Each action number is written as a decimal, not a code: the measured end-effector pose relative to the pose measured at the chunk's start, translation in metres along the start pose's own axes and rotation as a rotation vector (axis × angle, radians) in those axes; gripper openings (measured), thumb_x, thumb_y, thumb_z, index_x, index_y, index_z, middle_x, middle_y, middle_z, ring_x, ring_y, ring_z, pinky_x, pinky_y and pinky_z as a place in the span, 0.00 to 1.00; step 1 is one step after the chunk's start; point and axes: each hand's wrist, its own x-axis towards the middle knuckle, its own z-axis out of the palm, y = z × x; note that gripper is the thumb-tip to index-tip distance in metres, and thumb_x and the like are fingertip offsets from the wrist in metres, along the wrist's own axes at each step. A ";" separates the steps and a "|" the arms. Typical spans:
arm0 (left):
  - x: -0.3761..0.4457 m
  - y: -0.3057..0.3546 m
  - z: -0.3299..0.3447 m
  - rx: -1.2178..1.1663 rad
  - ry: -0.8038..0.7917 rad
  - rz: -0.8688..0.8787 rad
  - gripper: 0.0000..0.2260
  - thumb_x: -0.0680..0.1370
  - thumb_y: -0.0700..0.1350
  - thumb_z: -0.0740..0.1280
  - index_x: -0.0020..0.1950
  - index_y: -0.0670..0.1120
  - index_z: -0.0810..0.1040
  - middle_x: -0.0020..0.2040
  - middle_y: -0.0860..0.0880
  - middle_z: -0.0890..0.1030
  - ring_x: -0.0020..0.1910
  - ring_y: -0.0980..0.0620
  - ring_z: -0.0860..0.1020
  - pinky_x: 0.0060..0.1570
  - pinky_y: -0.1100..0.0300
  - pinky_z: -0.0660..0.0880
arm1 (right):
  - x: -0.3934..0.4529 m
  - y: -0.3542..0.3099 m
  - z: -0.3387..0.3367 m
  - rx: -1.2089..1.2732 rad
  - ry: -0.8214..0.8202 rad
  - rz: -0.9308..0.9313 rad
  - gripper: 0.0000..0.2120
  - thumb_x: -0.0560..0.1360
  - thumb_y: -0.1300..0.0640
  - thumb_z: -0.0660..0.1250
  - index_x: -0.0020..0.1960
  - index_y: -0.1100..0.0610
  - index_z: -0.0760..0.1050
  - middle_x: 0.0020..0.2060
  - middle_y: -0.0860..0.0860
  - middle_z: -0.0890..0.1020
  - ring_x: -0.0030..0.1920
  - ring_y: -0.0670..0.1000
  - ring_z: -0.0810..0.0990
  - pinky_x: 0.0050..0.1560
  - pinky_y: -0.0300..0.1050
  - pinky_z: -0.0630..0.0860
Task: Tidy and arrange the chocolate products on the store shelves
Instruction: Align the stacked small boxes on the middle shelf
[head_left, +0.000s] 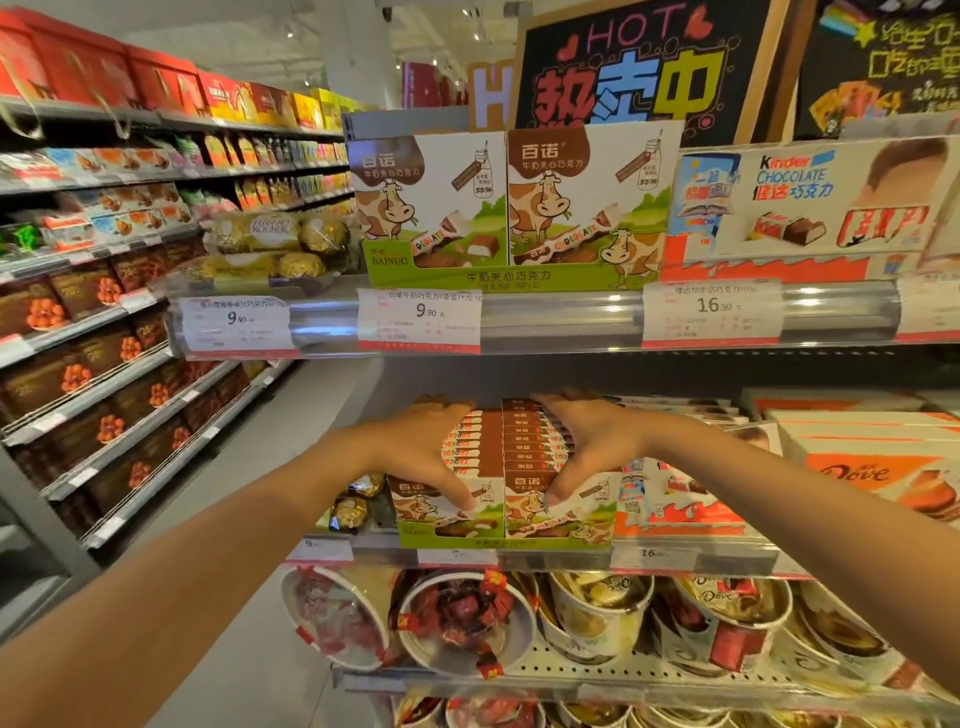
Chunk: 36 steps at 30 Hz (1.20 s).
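Observation:
Two rows of cow-printed milk chocolate boxes (501, 457) stand in a green display tray (498, 540) on the middle shelf. My left hand (426, 447) lies over the left row, thumb down on the front box. My right hand (587, 441) covers the right row, fingers spread over the box tops and thumb on the front face. Both hands press on the stacks from above. The same chocolate boxes (509, 202) stand on the shelf above in another green tray.
Kinder chocolate boxes (675, 499) and Dove boxes (872, 467) sit to the right of my hands, gold Ferrero balls (356, 506) to the left. Tubs of wrapped sweets (467, 623) fill the shelf below. An aisle with long shelves (104, 364) runs off to the left.

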 end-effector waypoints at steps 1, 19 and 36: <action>0.002 -0.002 0.003 0.035 0.012 -0.011 0.41 0.59 0.62 0.76 0.66 0.52 0.63 0.56 0.54 0.72 0.57 0.52 0.69 0.56 0.58 0.69 | 0.000 0.000 0.000 -0.013 0.003 0.004 0.48 0.63 0.48 0.78 0.73 0.51 0.51 0.66 0.48 0.68 0.66 0.50 0.68 0.67 0.46 0.67; 0.017 -0.012 -0.007 -0.129 -0.062 0.053 0.26 0.65 0.49 0.78 0.58 0.53 0.70 0.51 0.55 0.80 0.46 0.60 0.78 0.46 0.67 0.74 | 0.004 -0.006 0.002 0.120 0.053 0.070 0.45 0.64 0.51 0.78 0.72 0.51 0.55 0.63 0.49 0.73 0.63 0.51 0.72 0.66 0.50 0.69; 0.017 0.001 -0.010 -0.072 -0.022 -0.011 0.27 0.64 0.51 0.78 0.58 0.53 0.69 0.49 0.58 0.76 0.50 0.56 0.77 0.47 0.67 0.72 | 0.000 0.003 -0.007 0.083 0.020 0.074 0.48 0.65 0.46 0.76 0.75 0.49 0.50 0.73 0.48 0.62 0.72 0.51 0.61 0.71 0.48 0.59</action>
